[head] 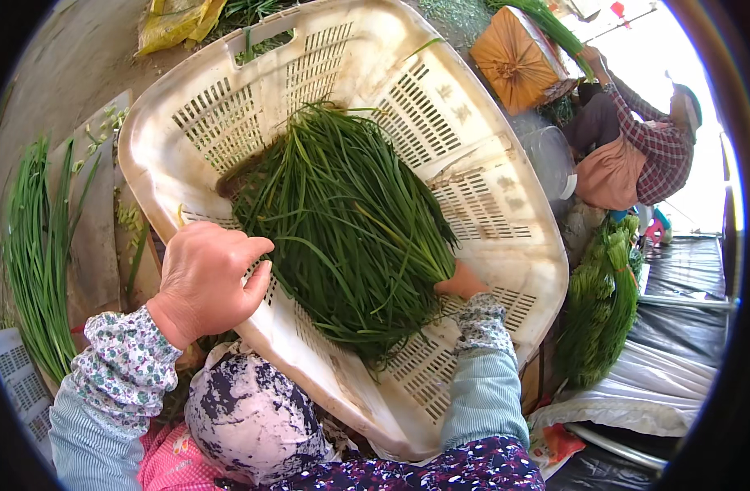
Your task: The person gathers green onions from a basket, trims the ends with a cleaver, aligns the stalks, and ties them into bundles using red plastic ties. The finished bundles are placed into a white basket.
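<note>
A large white slatted plastic basket [350, 417] fills the middle, with long flat green leaves, likely Chinese chives [350, 233], heaped on its bottom. My right hand [464, 282] reaches inside and grips the pale stem end of a bunch at the right of the heap; its fingers are partly hidden by the stems. Above the basket's lower left rim is my left hand [218, 276], fingers curled, thumb near the forefinger; whether anything thin is pinched there cannot be told. Both wrists have floral cuffs.
Long green stalks [37, 264] lie on boards at left, near a second slatted basket [25, 374]. Bound green bunches [602, 301] rest at right beside black sheeting. A person [639, 147] in a checked shirt sits upper right, holding greens near an orange-wrapped bundle [510, 61].
</note>
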A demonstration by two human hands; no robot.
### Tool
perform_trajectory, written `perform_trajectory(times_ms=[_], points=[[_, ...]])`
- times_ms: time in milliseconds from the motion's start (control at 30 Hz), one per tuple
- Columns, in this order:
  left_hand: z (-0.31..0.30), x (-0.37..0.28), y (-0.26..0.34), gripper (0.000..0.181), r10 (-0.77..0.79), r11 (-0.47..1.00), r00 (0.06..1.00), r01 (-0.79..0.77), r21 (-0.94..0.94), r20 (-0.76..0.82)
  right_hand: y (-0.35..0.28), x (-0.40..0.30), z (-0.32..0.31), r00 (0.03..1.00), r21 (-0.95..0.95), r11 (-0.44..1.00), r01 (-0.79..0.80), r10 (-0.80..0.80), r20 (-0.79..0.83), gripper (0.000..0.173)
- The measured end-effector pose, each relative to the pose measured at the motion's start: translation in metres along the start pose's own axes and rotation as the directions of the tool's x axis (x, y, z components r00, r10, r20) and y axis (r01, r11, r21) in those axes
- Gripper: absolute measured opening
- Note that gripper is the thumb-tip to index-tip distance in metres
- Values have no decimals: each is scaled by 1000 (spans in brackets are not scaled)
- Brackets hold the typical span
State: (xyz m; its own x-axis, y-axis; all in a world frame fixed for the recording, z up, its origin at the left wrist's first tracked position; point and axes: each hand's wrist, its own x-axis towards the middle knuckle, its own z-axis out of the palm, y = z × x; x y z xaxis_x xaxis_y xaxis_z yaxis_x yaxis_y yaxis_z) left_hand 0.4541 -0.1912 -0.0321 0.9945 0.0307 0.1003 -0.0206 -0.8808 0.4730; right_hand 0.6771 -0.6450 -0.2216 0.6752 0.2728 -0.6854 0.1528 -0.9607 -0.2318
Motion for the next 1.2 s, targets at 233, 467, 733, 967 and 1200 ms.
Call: perform_trajectory(times_ms=[233, 467, 733, 967, 1200], points=[[-3, -3, 1, 15, 2, 1000, 998, 0, 26, -66, -109, -91, -119, 983, -41, 996, -76, 68, -169, 62], [0, -6, -4, 19, 29, 999, 998, -28, 16, -60, -126, -199, -90, 990, 554, 832, 40, 41, -133, 48], [-3, -12, -2, 37, 93, 995, 985, -96, -15, -148, -133, -268, -15, 989, 906, 412, -96, -60, 132, 29], [-55, -42, 72, 130, 514, 851, 854, -519, -78, -77, -190, -360, -45, 995, 955, 289, 64, -92, -38, 29], [-118, -84, 125, 69, 753, 631, 648, -665, 400, -111, -300, -420, -45, 933, 744, 580, 331, -320, -165, 45]])
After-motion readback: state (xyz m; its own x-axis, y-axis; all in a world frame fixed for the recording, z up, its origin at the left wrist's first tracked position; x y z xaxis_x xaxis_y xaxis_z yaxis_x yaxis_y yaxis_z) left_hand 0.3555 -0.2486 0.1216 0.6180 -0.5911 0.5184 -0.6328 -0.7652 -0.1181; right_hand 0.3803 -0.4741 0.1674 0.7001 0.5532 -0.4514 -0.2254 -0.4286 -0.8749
